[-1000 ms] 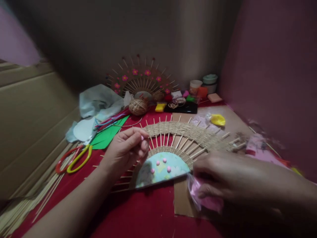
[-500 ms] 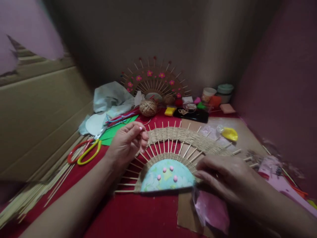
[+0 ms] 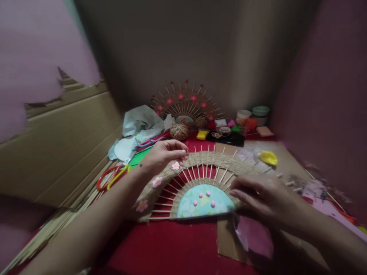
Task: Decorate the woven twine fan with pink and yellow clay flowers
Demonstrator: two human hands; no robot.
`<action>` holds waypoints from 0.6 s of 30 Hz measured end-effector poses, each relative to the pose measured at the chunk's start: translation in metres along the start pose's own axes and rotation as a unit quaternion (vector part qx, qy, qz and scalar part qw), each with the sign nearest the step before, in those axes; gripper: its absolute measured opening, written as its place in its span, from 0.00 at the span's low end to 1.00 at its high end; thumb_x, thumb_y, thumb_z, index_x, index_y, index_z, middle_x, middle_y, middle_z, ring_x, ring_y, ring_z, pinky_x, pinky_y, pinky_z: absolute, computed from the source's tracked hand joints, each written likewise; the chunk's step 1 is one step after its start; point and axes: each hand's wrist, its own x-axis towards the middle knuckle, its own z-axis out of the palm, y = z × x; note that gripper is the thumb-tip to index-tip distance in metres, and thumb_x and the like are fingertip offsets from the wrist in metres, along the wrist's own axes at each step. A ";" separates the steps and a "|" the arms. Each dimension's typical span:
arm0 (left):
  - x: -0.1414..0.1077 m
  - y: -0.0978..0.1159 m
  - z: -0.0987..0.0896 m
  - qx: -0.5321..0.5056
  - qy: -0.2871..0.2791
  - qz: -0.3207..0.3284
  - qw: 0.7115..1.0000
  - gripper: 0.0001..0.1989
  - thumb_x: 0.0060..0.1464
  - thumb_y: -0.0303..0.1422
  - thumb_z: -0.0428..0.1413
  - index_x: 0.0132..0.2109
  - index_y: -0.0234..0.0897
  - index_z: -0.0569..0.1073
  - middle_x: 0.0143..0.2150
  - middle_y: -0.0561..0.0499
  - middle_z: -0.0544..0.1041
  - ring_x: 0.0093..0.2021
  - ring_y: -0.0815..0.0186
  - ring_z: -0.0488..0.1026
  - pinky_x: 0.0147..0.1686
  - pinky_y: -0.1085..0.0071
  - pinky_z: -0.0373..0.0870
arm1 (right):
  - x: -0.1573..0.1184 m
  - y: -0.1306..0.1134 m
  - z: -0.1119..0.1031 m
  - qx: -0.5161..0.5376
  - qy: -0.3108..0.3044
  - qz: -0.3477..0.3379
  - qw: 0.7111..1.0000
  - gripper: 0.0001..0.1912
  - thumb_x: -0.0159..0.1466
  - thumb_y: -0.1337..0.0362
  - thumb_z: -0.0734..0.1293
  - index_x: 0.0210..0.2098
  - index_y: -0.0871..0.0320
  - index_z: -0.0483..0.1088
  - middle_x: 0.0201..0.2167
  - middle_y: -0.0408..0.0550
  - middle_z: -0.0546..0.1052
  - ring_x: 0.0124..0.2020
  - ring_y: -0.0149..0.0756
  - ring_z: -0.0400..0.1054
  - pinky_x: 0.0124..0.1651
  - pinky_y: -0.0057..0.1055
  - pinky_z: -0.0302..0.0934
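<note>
A half-round woven fan (image 3: 218, 159) of sticks and tan cord lies on the red surface, with a blue-green half disc (image 3: 187, 202) at its base. Several small pink balls (image 3: 208, 193) dot that disc. Pink flowers with yellow centres (image 3: 157, 182) sit along the left part of the outer band. My left hand (image 3: 169, 154) is closed in a pinch over the top left of this band; a tiny pink bit shows at the fingertips, too small to name. At the disc's right end, my right hand (image 3: 258, 194) has its fingers closed at the fan's inner rim, the fingertips partly hidden.
Red-and-yellow scissors (image 3: 107, 177) and thin sticks (image 3: 54, 229) lie left. Behind are a twine ball (image 3: 179, 131), a black phone-like slab (image 3: 226, 138), a cup (image 3: 243, 116) and a finished flowered fan (image 3: 186, 97). Pink clay in plastic (image 3: 255, 236) lies beneath my right wrist.
My left hand has shifted right and up along the outer band, uncovering the pink flowers on the left. My right hand stays by the disc's end. The view has turned somewhat left.
</note>
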 end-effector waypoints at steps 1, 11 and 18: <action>0.003 0.002 -0.002 0.024 -0.010 -0.003 1.000 0.07 0.44 0.28 0.62 0.33 0.30 0.74 0.25 0.51 0.75 0.24 0.70 0.71 0.25 0.73 0.70 | 0.002 -0.002 0.000 -0.002 -0.002 -0.003 1.000 0.10 0.64 0.63 0.60 0.29 0.56 0.70 0.22 0.40 0.73 0.23 0.27 0.65 0.26 0.26 0.55; 0.033 0.001 -0.010 0.224 -0.080 -0.021 0.971 0.06 0.47 0.28 0.58 0.35 0.31 0.77 0.23 0.53 0.74 0.21 0.73 0.68 0.23 0.75 0.65 | 0.003 0.006 0.014 -0.036 0.094 -0.048 0.994 0.07 0.65 0.68 0.60 0.33 0.57 0.69 0.25 0.42 0.73 0.25 0.27 0.68 0.28 0.25 0.58; 0.050 -0.015 -0.014 0.349 -0.085 0.031 0.933 0.08 0.52 0.29 0.54 0.34 0.32 0.78 0.26 0.51 0.75 0.25 0.71 0.69 0.26 0.75 0.65 | -0.008 0.017 0.017 -0.113 0.147 -0.080 0.979 0.06 0.65 0.71 0.60 0.37 0.58 0.67 0.25 0.44 0.72 0.25 0.29 0.67 0.28 0.28 0.58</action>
